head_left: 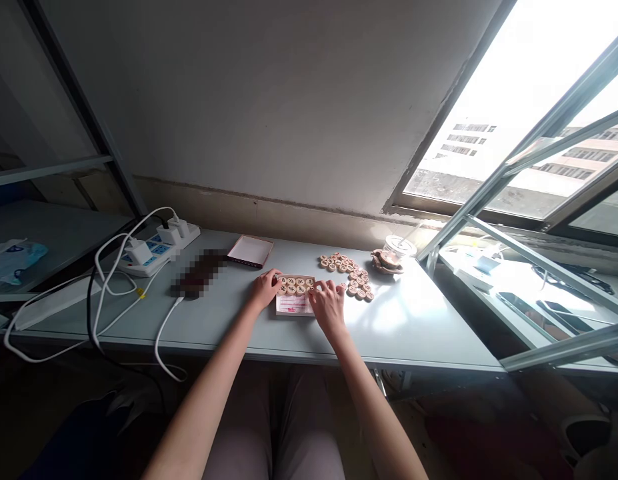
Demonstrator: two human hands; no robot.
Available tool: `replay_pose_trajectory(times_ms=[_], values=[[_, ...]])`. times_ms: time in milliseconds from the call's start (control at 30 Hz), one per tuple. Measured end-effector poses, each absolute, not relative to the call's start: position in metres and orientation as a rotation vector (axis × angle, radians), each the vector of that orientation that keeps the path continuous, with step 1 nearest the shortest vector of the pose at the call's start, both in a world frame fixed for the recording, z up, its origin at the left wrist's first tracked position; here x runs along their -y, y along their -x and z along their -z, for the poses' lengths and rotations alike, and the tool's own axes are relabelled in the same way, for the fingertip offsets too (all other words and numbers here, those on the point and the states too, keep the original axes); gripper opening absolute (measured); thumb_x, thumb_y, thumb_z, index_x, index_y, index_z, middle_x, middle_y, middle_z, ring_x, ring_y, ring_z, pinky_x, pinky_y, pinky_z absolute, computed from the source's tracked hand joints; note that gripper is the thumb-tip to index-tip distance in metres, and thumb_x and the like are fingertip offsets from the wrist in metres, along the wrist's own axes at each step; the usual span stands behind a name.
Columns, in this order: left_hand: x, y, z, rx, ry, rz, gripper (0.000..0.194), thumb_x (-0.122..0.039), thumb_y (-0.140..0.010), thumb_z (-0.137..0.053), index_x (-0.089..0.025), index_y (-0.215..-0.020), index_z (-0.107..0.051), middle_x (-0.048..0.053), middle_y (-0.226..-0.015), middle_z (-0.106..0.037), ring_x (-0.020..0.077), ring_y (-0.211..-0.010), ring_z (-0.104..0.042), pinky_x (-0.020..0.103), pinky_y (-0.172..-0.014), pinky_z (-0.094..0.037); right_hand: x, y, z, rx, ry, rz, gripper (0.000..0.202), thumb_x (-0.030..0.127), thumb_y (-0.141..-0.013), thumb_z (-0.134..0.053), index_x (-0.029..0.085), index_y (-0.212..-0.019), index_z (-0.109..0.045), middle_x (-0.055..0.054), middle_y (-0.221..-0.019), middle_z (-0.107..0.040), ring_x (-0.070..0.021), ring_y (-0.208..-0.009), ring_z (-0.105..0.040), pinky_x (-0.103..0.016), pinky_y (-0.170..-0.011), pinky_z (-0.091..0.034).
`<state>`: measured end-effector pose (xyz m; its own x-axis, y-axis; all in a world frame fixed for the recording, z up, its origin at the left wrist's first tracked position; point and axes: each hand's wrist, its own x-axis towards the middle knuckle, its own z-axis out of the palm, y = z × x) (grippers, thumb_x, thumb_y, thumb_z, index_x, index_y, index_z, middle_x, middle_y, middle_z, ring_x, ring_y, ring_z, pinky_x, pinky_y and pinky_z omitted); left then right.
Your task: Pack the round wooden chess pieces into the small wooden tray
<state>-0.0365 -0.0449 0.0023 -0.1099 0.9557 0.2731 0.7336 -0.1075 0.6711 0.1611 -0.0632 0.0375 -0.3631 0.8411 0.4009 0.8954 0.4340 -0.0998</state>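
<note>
A shallow box (295,315) lies on the grey table, with two rows of round wooden pieces (291,285) along its far part and a paper with pink marks (293,304) showing in its near part. My left hand (265,289) holds the box's left side, fingertips at the far left corner. Over the box's right end, my right hand (329,307) has its fingers bent and apart, fingertips at the right-hand pieces; whether it grips one is hidden. More loose round pieces (360,292) lie spread to the right and behind that hand.
An open box lid (251,251) lies behind on the left. Further left are a blurred dark object (199,273), a power strip (159,250) and white cables. A clear cup (399,247) and brown holder (387,263) stand at the right, near a metal frame.
</note>
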Motion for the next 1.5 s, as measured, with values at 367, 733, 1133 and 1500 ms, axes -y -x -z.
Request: replay_pose_trajectory(times_ms=[367,733,1133,1500], values=[[0.042,0.038,0.001,-1.856,-1.855,-1.027,0.021,-0.025,-0.084,-0.047,-0.021,-0.1,-0.059,0.005,-0.096,-0.069,0.0186,-0.087,-0.062,0.028,-0.076,-0.045,0.041,-0.214,-0.033,1.878,1.645,0.087,0.045,0.031,-0.099,-0.023,0.015,-0.125,-0.056,-0.005,-0.072,-0.069,-0.0167,-0.066,-0.058,-0.034,-0.078,-0.035],[0.043,0.037,0.0,-1.877,-1.86,-1.008,0.022,-0.025,-0.084,-0.046,-0.019,-0.101,-0.059,0.007,-0.099,-0.069,0.0207,-0.089,-0.062,0.03,-0.078,-0.045,0.019,-0.263,-0.028,1.889,1.901,0.269,0.038,0.028,-0.092,-0.032,0.018,-0.11,-0.064,-0.013,-0.109,-0.062,-0.0268,-0.104,-0.048,-0.041,-0.087,-0.027],[0.041,0.038,0.002,-1.875,-1.865,-1.019,0.021,-0.024,-0.084,-0.047,-0.021,-0.101,-0.06,0.005,-0.097,-0.069,0.0191,-0.089,-0.063,0.029,-0.078,-0.046,-0.001,-0.236,-0.022,2.013,1.844,0.193,0.029,0.038,-0.088,-0.046,0.02,-0.091,-0.068,-0.011,-0.114,-0.061,-0.0291,-0.111,-0.042,-0.046,-0.093,-0.022],[0.042,0.038,0.001,-1.831,-1.861,-1.066,0.018,-0.025,-0.085,-0.046,-0.021,-0.098,-0.059,0.004,-0.096,-0.066,0.0182,-0.09,-0.061,0.03,-0.081,-0.046,0.014,-0.197,-0.034,2.066,1.614,0.066,0.026,0.037,-0.091,-0.045,0.023,-0.093,-0.066,-0.005,-0.096,-0.07,-0.0235,-0.096,-0.058,-0.042,-0.093,-0.027]])
